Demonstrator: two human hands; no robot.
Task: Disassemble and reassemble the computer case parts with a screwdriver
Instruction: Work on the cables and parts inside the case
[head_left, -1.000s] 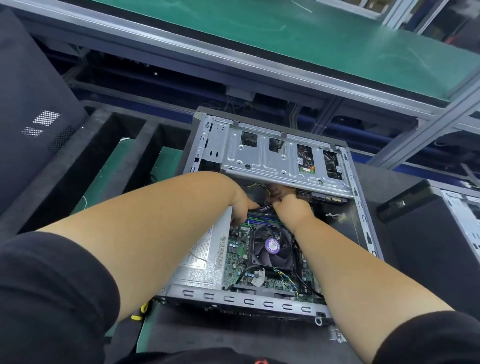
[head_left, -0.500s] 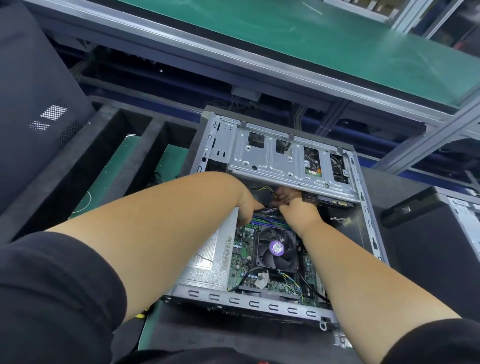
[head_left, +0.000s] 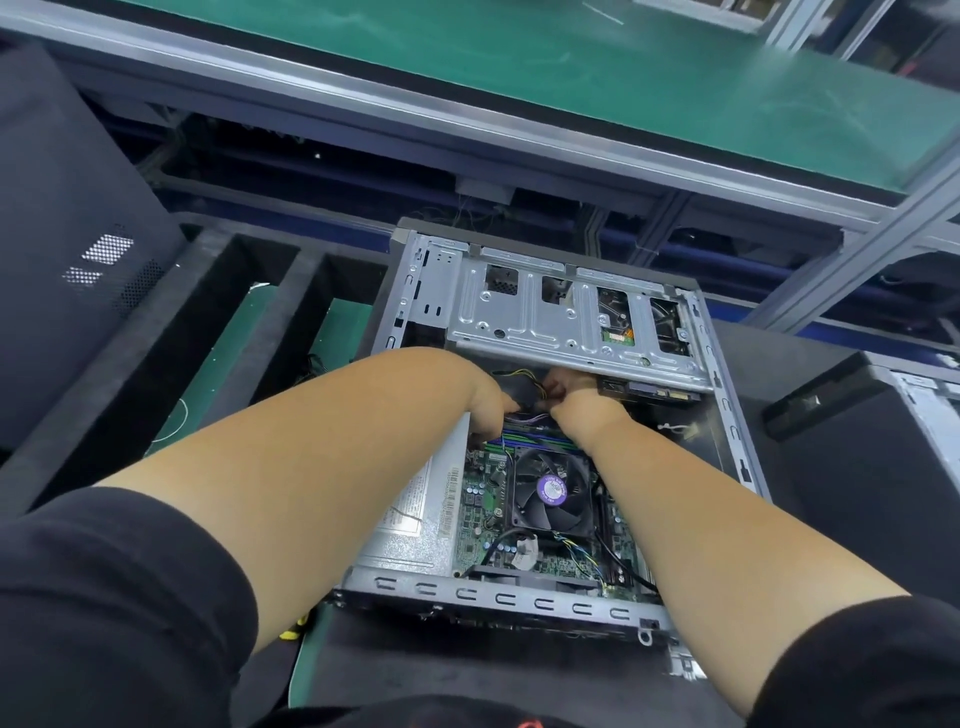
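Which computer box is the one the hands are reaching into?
The open case in the middle, with its fan and green board showing. The left hand and right hand are inside it. The black cases at either side go untouched.

Bright even overhead light, wide-angle edge bending, blurred corners

Green conveyor belt (head_left: 649, 67) runs across 12 o'clock on an aluminium frame (head_left: 852, 270). Black side panel (head_left: 62, 270) stands at 9 o'clock. Second case (head_left: 883, 467) sits at 3 o'clock. Black foam dividers (head_left: 171, 343) lie at 10 o'clock.
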